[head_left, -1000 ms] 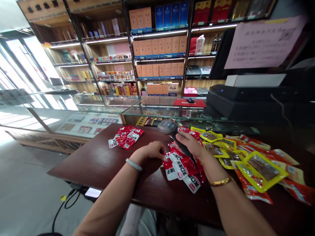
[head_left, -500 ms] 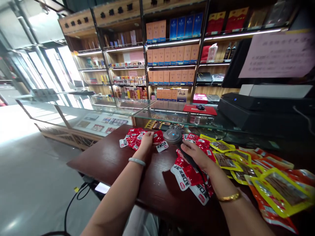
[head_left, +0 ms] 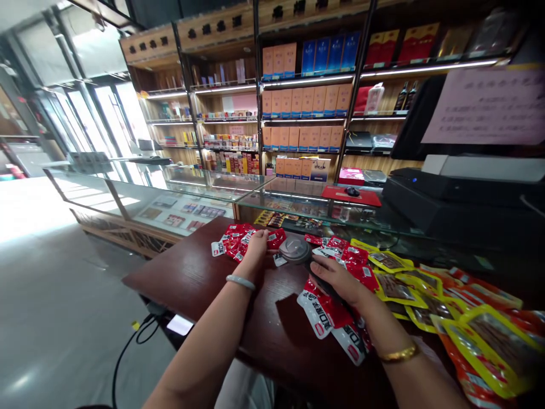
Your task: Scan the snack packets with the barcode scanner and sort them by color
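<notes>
Over at twelve o'clock on the dark table (head_left: 200, 278), the left hand (head_left: 258, 245) pinches a red packet (head_left: 276, 237) beside the sorted red pile (head_left: 232, 238). Right hand (head_left: 336, 278) is wrapped around the barcode scanner (head_left: 298, 250), resting at three o'clock on more red packets (head_left: 327, 318), probably keeping it handy.

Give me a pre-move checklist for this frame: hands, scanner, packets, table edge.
1. Left hand on a red packet beside the far red pile: ok.
2. Right hand gripping the scanner handle: ok.
3. Scanner window aimed at the packet's barcode: cannot tell, no beam visible.
4. Near red packets fully on the table: not ok, one lies at the front edge.
5. Yellow packets apart from the red ones: not ok, they overlap on the right.
</notes>
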{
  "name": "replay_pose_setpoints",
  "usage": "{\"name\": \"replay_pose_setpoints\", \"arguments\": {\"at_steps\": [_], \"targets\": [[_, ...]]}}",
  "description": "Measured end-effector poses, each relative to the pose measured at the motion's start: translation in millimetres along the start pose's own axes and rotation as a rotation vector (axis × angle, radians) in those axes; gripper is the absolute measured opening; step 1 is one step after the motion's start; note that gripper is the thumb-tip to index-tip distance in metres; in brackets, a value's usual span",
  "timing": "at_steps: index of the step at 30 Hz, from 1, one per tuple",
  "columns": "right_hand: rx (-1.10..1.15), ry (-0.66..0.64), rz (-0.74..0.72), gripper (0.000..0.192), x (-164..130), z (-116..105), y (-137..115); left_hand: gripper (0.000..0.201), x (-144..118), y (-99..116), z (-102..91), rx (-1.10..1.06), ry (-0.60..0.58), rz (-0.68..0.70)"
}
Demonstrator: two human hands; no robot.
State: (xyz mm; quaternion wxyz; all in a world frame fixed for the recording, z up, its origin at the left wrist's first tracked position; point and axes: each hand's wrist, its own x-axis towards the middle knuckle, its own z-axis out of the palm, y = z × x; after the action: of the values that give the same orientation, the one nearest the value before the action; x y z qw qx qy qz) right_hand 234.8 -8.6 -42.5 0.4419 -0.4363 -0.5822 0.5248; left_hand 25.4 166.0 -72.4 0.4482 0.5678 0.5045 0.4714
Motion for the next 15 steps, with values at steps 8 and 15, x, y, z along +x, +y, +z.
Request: {"name": "replay_pose_setpoints", "arguments": {"at_steps": [8,15], "targets": [[0.013,0.042,-0.009,0.048,-4,-5,-9,0.039,-5,26,-46.0,0.387,0.814,0.314],[0.029,0.094,-0.020,0.044,-11,-26,-18,0.040,-40,28,20.3,0.489,-0.326,0.388]]}}
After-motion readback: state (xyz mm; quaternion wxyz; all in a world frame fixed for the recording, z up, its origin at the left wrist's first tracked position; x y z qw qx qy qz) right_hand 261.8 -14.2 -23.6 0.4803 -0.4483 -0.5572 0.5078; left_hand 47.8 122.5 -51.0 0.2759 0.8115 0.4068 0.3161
